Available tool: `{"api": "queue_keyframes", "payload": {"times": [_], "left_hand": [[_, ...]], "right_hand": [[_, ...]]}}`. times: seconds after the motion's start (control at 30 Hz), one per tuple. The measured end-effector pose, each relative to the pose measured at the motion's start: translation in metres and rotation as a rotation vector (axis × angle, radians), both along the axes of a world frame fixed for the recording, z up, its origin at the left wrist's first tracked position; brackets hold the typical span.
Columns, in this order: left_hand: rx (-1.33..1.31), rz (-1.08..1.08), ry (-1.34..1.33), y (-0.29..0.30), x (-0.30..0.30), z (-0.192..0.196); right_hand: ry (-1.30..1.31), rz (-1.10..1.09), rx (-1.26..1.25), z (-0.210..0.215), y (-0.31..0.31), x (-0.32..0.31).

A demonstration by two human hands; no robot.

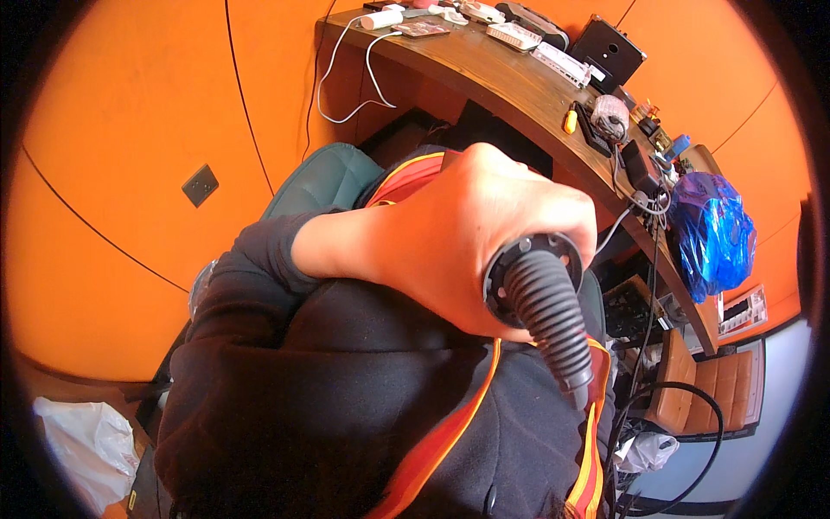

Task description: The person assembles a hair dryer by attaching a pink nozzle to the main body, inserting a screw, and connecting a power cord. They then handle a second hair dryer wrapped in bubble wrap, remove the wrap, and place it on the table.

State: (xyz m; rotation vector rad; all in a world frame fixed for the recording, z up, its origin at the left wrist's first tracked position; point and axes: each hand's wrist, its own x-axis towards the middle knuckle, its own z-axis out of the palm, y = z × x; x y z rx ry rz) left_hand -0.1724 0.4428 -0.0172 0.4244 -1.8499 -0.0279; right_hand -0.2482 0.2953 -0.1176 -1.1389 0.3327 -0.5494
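Note:
My left hand (467, 229) comes in from the left on a dark sleeve, held up in front of my chest. Its fingers are wrapped round a black appliance handle, mostly hidden inside the grip. From the fist sticks the handle's round end cap (496, 281), with a ribbed black cord guard (549, 303) bending down and to the right. What kind of appliance it is does not show. My right hand is out of view. A red and yellow strap (432, 450) hangs over my dark top (346, 415).
A curved wooden desk (493, 78) holds a white router-like box (562, 65), a black box (609, 54) and cables. A blue plastic bag (713, 233) hangs at its right end. Below are a black cable (713, 402) and a brown chair (713, 389). A white bag (86, 445) lies lower left.

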Motion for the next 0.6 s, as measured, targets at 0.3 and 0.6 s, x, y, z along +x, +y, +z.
{"api": "queue_keyframes", "payload": {"times": [0.3, 0.6], "left_hand": [[-0.246, 0.048, 0.066, -0.009, -0.003, -0.012], [-0.749, -0.089, -0.179, -0.025, -0.010, -0.002]], "right_hand": [[-0.127, -0.237, -0.214, 0.025, -0.014, 0.003], [-0.373, -0.084, -0.745, 0.165, -0.057, -0.007]]}}
